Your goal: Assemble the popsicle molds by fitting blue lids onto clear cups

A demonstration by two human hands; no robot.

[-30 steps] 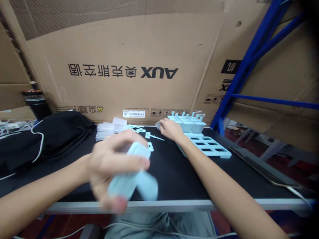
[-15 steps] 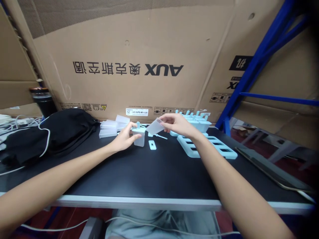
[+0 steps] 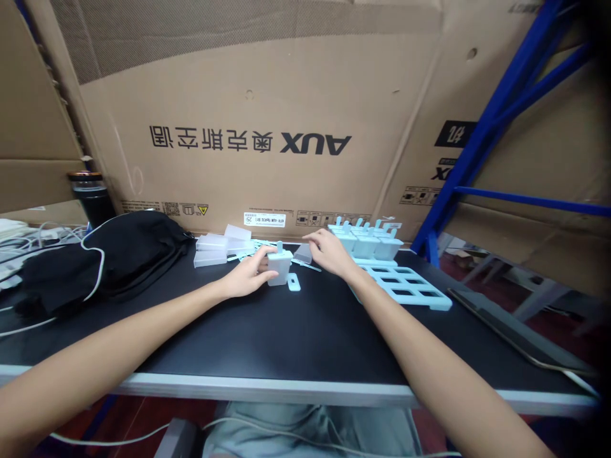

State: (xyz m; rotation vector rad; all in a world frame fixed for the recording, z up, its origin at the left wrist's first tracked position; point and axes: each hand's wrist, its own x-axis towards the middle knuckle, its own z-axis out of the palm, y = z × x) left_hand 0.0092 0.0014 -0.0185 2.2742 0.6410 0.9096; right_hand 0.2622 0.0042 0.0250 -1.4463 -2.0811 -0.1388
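The left hand point(image 3: 248, 275) curls fingers and thumb round a capped mould point(image 3: 279, 267) standing upright on the desk point(image 3: 296, 343), and the right hand point(image 3: 329, 251) lays its fingertips on a clear cup point(image 3: 303, 253) lying on its side just beside it (whether they pinch it, I cannot tell). Good practice here is a low, steady hold on the mould and a grip near the cup's rim, clear of the loose lid point(image 3: 293, 282) and the blue tray point(image 3: 420, 296).
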